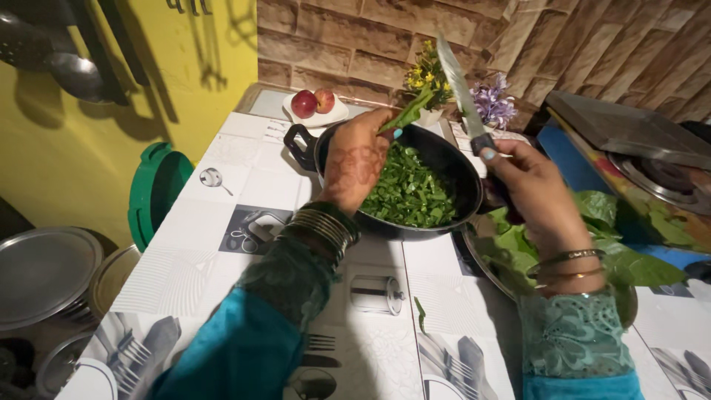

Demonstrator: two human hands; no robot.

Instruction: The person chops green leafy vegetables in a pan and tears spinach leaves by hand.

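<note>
Green leaf stalk (409,111) pinched in the left hand (357,159) above the black pan (452,159) at centre; right hand (527,189) grips a knife (458,85). Apples (313,102) upper centre, whole leaves (629,252) right.

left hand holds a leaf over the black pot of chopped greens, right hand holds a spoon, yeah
Not quite. The right hand holds a knife, blade pointing up, not a spoon. The rest stands: the left hand holds a green leaf over the black pot of chopped greens. The head view shows it.

left hand (357,159) raised, fingertips pinched together; right hand (529,189) fisted in a grip, wrist cocked
</note>
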